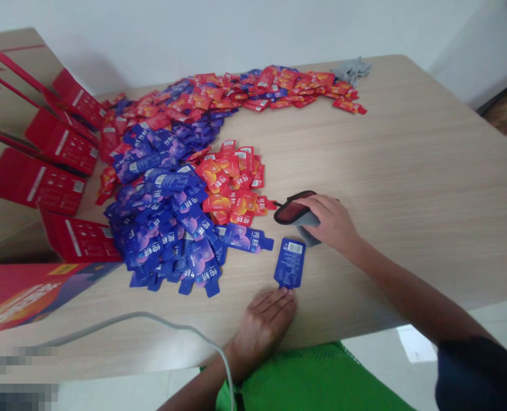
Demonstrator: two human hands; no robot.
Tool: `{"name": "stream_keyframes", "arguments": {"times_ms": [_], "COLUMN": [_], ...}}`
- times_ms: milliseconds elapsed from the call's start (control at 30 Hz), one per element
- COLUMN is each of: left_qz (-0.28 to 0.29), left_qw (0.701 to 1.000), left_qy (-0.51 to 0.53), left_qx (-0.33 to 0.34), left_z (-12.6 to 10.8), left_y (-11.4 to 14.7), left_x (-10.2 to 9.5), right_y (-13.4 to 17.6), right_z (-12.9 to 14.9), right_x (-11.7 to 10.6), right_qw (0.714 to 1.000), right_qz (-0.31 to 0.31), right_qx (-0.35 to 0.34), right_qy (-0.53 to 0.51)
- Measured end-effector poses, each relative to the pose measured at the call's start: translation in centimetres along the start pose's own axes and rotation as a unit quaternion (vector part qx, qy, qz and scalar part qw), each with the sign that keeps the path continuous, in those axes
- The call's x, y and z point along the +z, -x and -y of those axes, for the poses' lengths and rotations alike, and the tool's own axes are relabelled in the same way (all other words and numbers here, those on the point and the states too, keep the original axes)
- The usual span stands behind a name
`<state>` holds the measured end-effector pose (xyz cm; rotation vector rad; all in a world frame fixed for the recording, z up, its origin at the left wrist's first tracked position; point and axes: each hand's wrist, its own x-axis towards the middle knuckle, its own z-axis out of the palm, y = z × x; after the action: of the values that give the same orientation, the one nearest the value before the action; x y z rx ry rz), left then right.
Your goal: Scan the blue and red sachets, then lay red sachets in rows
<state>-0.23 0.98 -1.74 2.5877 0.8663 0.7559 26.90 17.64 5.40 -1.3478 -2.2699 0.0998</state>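
A blue pouch [290,262] lies barcode side up on the table, its narrow neck towards me. At that neck are the fingertips of my left hand [270,314], holding it against the tabletop; the thumb is hidden. My right hand [328,220] is closed on a folded grey cloth [307,219] with black edging and a dark red face, just above the pouch's far end. To the left, a blue pouch [245,238] sticks out of a heap of blue pouches [163,222]. Several red-orange pouches [232,177] lie behind it.
Red cardboard boxes [35,180] with raised flaps line the left side. A long pile of mixed pouches [210,94] runs along the wall to a crumpled grey cloth [351,70]. A grey cable [151,315] crosses the near left, in front of my left forearm.
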Motion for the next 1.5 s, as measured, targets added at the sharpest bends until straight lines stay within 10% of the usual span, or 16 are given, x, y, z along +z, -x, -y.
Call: {"name": "stream_keyframes", "arguments": {"times_ms": [100,233,400,567,733,933,1100,1300,1500], "left_qz": [-0.007,-0.003,-0.002,0.005,0.016,0.026,0.017,0.023,0.017], "left_qw": [1.0,1.0,1.0,1.0,1.0,0.999,1.0,1.0,1.0], "left_qy": [-0.001,0.007,0.003,-0.001,0.003,0.008,0.003,0.002,0.004], "left_qx": [0.003,-0.004,-0.002,-0.001,0.0,-0.031,-0.002,-0.003,-0.004], "left_z": [0.0,-0.1,0.0,0.1,-0.1,-0.3,-0.3,-0.2,-0.3], "left_y": [-0.1,-0.3,-0.2,0.1,-0.2,-0.5,-0.7,-0.6,-0.7], "left_x": [-0.1,-0.3,-0.1,0.0,-0.3,-0.8,-1.0,-1.0,-1.0], "right_y": [2.2,5.8,4.4,0.5,2.1,7.2,6.1,0.6,3.8], "right_z": [3.5,7.2,3.7,-1.2,1.9,7.4,4.4,-1.0,3.9], "right_x": [-0.8,1.9,4.6,1.7,-1.3,2.0,4.6,2.1,-0.2], "right_qw": [0.996,0.975,0.983,0.998,0.998,0.974,0.979,0.998,0.995], "right_qz": [-0.013,0.121,0.131,0.05,-0.034,0.126,0.136,0.057,0.018], "right_qx": [-0.059,-0.16,-0.103,-0.017,-0.027,-0.152,-0.125,-0.019,-0.065], "right_qy": [-0.062,-0.098,-0.071,0.019,-0.047,-0.114,-0.086,0.018,-0.075]}}
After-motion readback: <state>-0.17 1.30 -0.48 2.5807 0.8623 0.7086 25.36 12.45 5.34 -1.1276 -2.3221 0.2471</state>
